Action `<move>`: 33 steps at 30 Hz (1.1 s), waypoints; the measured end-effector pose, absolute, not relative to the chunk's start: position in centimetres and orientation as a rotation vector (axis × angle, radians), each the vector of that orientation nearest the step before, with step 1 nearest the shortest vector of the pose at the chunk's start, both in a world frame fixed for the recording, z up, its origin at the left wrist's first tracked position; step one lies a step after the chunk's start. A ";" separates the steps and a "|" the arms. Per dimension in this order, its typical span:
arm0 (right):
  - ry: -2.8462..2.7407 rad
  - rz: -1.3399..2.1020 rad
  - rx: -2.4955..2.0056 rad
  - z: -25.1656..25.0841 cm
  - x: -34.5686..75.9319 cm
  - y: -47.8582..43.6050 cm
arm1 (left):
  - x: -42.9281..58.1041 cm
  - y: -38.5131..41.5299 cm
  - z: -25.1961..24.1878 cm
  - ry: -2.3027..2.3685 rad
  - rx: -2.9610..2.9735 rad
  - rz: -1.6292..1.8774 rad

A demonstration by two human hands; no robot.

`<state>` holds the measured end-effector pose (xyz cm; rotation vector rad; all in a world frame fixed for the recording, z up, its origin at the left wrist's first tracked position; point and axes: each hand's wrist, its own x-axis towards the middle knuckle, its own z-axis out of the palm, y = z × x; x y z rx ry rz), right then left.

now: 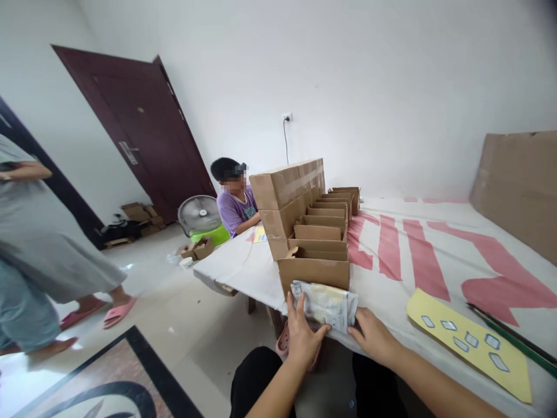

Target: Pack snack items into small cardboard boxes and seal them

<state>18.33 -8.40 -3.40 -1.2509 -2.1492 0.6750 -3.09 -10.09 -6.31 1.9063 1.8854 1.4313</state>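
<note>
Both hands are busy with one pale packet at the near edge of the table, so the step in hand looks to be handling or steadying it. The left hand takes its nine o'clock end, two fingers spread over the face and the thumb at the lower edge; the right hand has the three o'clock end between thumb and fingers, some of them hidden behind it. Any lift from here would call for an even grip at both ends, since the wrapper looks soft and could sag in the middle. At twelve o'clock the nearest open box stands right behind the packet, its front wall in the way of a straight push; whether they touch I cannot tell. More open boxes run on beyond it, and a wall of stacked cartons closes off eleven o'clock, with a seated person past it. Toward four o'clock lies a yellow sheet with pens beside it, and a cardboard panel rises at two o'clock, well apart from the hands
</note>
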 end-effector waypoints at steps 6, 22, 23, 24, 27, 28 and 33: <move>-2.210 0.644 -1.156 -4.1 15.9 -7.4 | -6.4 -8.6 -6.7 1.908 1.881 1.437; -2.045 0.752 -1.172 -5.9 16.2 -7.6 | -11.7 -5.8 -7.0 1.948 1.892 1.306; -1.987 0.821 -1.162 -6.0 16.3 -7.1 | -11.8 -5.7 -7.1 1.950 1.891 1.304; -1.917 0.899 -1.157 -6.0 16.4 -6.4 | -11.9 -5.7 -7.2 1.950 1.897 1.303; -1.702 1.018 -1.229 -5.2 17.1 -2.3 | -12.2 -5.5 -7.7 1.958 1.927 1.301; -1.650 0.989 -1.280 -4.7 17.4 -0.4 | -12.2 -5.5 -7.9 1.964 1.941 1.299; -1.573 0.876 -1.325 -1.9 18.8 9.4 | -12.9 -5.1 -9.3 1.992 2.025 1.295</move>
